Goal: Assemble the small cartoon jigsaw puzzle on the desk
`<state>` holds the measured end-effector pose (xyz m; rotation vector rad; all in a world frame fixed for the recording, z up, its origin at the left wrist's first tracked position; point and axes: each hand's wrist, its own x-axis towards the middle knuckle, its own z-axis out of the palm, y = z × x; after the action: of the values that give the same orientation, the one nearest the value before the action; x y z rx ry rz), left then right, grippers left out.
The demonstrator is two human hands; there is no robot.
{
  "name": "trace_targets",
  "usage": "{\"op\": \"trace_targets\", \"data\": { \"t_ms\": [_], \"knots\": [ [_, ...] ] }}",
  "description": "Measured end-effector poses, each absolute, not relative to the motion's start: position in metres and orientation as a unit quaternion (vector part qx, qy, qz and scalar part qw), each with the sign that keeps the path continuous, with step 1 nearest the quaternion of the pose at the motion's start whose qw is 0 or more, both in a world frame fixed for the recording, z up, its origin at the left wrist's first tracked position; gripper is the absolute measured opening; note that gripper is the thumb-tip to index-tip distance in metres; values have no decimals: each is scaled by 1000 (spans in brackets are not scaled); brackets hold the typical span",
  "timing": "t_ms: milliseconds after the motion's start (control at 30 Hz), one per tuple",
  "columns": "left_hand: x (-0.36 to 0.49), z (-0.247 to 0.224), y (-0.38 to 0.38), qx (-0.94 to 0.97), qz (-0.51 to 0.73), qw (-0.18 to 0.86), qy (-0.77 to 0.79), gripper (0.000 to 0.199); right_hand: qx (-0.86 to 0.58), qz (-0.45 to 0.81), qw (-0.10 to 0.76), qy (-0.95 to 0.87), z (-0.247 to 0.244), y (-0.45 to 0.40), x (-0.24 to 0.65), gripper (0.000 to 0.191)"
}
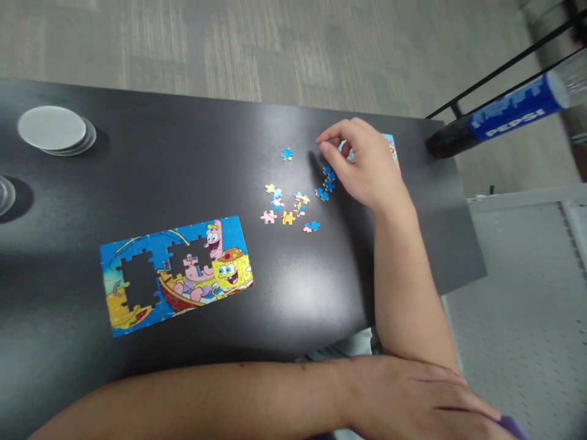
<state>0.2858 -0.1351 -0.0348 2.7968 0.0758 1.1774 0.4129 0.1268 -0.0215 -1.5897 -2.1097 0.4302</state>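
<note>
My right hand (362, 156) hovers over the table's far right part, thumb and index fingertip brought together in a pinch. Whether a small piece sits between them I cannot make out. Just below it are several blue puzzle pieces (329, 178), and a colourful picture (392, 146) is mostly covered by the hand. A lone blue piece (287, 154) lies to its left. More loose pieces, among them a yellow one (288, 218) and a pink one (268, 217), are scattered nearer me. The partly assembled cartoon puzzle (181, 305) has two gaps. My left hand (417, 391) lies flat across my right arm near the elbow.
White round discs (52, 128) are stacked at the far left of the dark table (183, 165). A clear round object (5, 195) is cut off at the left edge. A Pepsi bottle (513, 113) stands at the right corner, beside a black metal frame (504, 58).
</note>
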Motion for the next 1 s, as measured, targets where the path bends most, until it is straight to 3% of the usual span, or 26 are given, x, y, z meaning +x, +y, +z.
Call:
{"op": "trace_targets", "data": {
  "t_ms": [267, 467, 667, 900, 1000],
  "knots": [
    [289, -37, -128, 899, 432, 68, 10, 73, -517, 194, 160, -818, -21, 125, 405, 38],
    [290, -41, -138, 902, 423, 84, 22, 73, -578, 189, 206, -766, -2, 123, 428, 10],
    [287, -38, -134, 899, 428, 87, 28, 74, -588, 251, 192, -744, 4, 119, 443, 9],
    [298, -49, -150, 885, 454, 94, 42, 72, -528, 359, 129, -758, 12, 120, 447, 38],
    [301, -52, -153, 883, 457, 99, 37, 70, -538, 347, 120, -759, 13, 119, 455, 40]
  ]
}}
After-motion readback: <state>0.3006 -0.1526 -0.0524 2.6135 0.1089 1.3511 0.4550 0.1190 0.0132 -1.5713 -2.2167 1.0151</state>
